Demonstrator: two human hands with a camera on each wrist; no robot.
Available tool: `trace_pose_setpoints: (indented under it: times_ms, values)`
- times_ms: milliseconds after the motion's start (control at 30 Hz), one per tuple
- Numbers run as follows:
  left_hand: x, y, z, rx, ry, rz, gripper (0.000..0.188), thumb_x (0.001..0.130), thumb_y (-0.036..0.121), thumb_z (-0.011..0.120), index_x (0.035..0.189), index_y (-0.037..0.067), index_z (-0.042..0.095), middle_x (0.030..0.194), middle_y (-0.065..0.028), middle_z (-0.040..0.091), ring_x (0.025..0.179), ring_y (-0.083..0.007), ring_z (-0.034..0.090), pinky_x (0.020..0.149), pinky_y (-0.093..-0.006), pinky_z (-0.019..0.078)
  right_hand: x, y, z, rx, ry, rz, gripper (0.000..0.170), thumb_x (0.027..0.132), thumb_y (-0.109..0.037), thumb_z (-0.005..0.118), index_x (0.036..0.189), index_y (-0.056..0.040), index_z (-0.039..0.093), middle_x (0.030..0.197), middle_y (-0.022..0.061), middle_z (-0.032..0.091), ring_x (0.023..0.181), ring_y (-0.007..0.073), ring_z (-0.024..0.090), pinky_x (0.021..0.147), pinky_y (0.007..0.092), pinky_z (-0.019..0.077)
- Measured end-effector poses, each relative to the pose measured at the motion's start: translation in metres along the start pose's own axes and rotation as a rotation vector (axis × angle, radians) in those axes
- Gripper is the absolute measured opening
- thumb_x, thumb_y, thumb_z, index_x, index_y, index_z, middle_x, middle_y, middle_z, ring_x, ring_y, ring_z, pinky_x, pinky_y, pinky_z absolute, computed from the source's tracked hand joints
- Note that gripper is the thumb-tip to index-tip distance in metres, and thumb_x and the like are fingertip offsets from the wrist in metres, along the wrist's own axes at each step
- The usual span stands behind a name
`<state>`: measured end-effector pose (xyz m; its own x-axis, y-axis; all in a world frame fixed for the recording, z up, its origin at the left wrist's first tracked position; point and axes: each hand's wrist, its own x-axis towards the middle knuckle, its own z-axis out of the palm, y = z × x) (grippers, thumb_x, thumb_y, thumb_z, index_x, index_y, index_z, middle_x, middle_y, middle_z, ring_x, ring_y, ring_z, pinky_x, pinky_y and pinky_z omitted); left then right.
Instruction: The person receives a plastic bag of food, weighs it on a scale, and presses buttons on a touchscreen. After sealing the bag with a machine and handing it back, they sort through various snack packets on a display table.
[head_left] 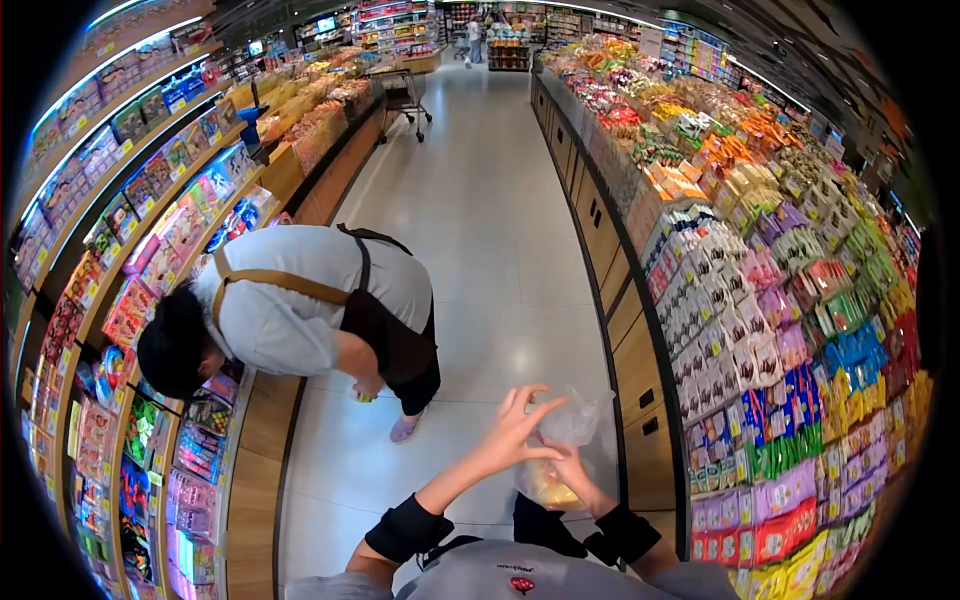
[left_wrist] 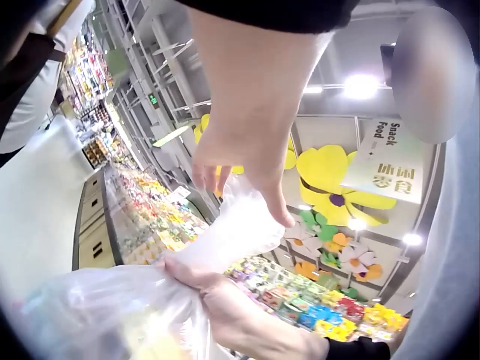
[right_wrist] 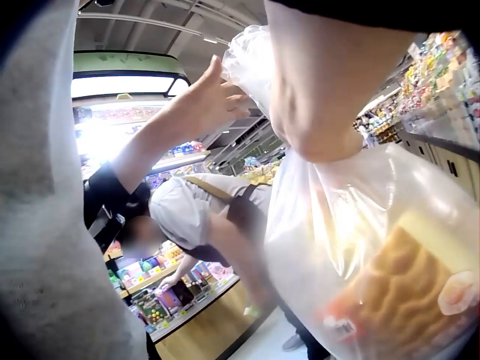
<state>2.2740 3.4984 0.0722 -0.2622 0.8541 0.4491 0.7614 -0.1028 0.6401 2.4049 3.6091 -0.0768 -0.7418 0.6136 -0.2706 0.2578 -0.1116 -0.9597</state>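
Evidently, the thing being handled is a clear plastic bag [right_wrist: 322, 225], suspended above the aisle floor [head_left: 480, 250] in front of the person's body, with the snack display [head_left: 740, 370] on the right. A yellow-and-brown packet [right_wrist: 409, 281] shows through the film in its lower part.

Right hand [head_left: 570, 468]: thumb and fingers are wrapped around the neck of the bag, bunching the film. The filled part hangs below this grip and the loose top [left_wrist: 240, 225] stands above it. Left hand [head_left: 520, 426]: fingers spread and arched beside the loose top, not clenched. Whether a fingertip touches the film cannot be told.

Assessment: the step in hand appears to be managing the neck of the bag. To do it well, the right hand should carry the weight and grip just above the packet, so that little air is trapped and the contents cannot shift. The left should collect the whole loose top, without leaving a fold out, and pinch it close to the right hand before any twisting or knotting. Tension should be moderate and even, as film this thin would probably stretch or split if pulled hard from one corner.

Caution: a second person [head_left: 310, 290] bends at the shelves [head_left: 160, 240] on the left; elbows are best held in.
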Motion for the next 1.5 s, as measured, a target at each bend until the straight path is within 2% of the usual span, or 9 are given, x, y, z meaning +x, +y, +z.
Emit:
trace_pose_setpoints:
  times_ms: [33,233,567,700,800,1033,1133,1367,1500]
  values:
    - [0.035,-0.02,0.006,0.007,-0.045,-0.019,0.054,0.074,0.027,0.071,0.123,0.016,0.051,0.113,-0.0075,0.048,0.095,-0.0264,0.051,0.079,-0.0372,0.0442,0.056,0.019,-0.007,-0.04,0.068,-0.256,0.024,0.088,-0.017,0.05,0.105,-0.0017,0.058,0.084,0.0066,0.058,0.073,0.0151,0.056,0.059,0.0317,0.0453]
    - [0.237,-0.139,0.0,-0.032,0.094,-0.129,0.02,0.078,0.008,0.062,0.097,0.004,0.058,0.086,-0.0082,0.054,0.072,-0.0307,0.056,0.062,-0.0352,0.0466,0.302,-0.065,-0.064,-0.525,-0.167,-0.193,0.018,0.085,-0.006,0.05,0.1,0.0003,0.056,0.094,0.0081,0.057,0.088,0.0169,0.054,0.075,0.031,0.0448]
    - [0.461,-0.372,-0.04,-0.234,0.41,-0.197,0.012,0.078,0.005,0.067,0.086,0.0,0.06,0.081,-0.0058,0.056,0.069,-0.0162,0.053,0.062,-0.0271,0.0452,0.658,-0.143,-0.055,-0.447,-0.408,-0.396,0.015,0.087,-0.011,0.048,0.093,0.0003,0.057,0.081,0.0082,0.059,0.072,0.0179,0.059,0.057,0.032,0.0463]
    - [0.533,-0.458,-0.091,-0.326,0.496,-0.296,0.022,0.078,0.006,0.067,0.098,0.002,0.059,0.094,-0.0057,0.055,0.075,-0.0152,0.053,0.064,-0.025,0.0449,0.77,-0.234,-0.041,-0.46,-0.477,-0.098,0.033,0.094,-0.027,0.041,0.083,-0.0012,0.06,0.065,0.0067,0.058,0.051,0.0131,0.055,0.044,0.0274,0.0425]
    - [0.564,-0.509,-0.152,-0.239,0.521,-0.389,0.031,0.079,0.008,0.068,0.107,0.004,0.056,0.103,-0.0061,0.051,0.078,-0.0141,0.053,0.063,-0.0243,0.0451,0.89,-0.224,-0.012,-0.379,-0.528,0.1,0.04,0.094,-0.031,0.039,0.078,-0.0019,0.062,0.058,0.007,0.057,0.046,0.0129,0.053,0.041,0.0267,0.0405]
    - [0.598,-0.728,-0.232,-0.132,0.661,-0.623,0.036,0.081,0.012,0.068,0.114,0.006,0.054,0.108,-0.006,0.049,0.083,-0.0139,0.055,0.064,-0.0248,0.0473,1.11,-0.318,0.137,-0.597,-0.5,-0.333,0.042,0.092,-0.03,0.04,0.069,-0.002,0.06,0.054,0.009,0.057,0.038,0.0155,0.051,0.034,0.0292,0.0387]
    - [0.607,-0.815,-0.282,-0.051,0.695,-0.725,0.036,0.081,0.013,0.068,0.113,0.006,0.054,0.108,-0.006,0.049,0.085,-0.0145,0.056,0.065,-0.0254,0.0479,1.193,-0.367,0.213,-0.43,-0.712,0.023,0.038,0.09,-0.028,0.043,0.067,-0.0018,0.06,0.056,0.0097,0.058,0.044,0.0144,0.055,0.039,0.0287,0.0429]
    - [0.611,-0.931,-0.454,0.02,1.008,-0.903,0.036,0.082,0.016,0.067,0.113,0.006,0.053,0.106,-0.0066,0.053,0.087,-0.0136,0.056,0.069,-0.0262,0.047,1.334,-0.509,0.468,-0.538,-1.049,-0.318,0.025,0.087,-0.025,0.055,0.075,-0.0048,0.063,0.061,0.0047,0.058,0.053,0.0116,0.057,0.049,0.0252,0.0448]
    - [0.56,-1.009,-0.517,0.105,1.209,-1.036,0.038,0.081,0.014,0.068,0.114,0.005,0.053,0.1,-0.0056,0.057,0.087,-0.0124,0.056,0.067,-0.0264,0.0474,1.376,-0.59,0.636,-0.079,-1.239,-0.316,0.016,0.087,-0.019,0.06,0.081,-0.0047,0.061,0.074,0.0034,0.058,0.062,0.0123,0.057,0.055,0.0255,0.0455]
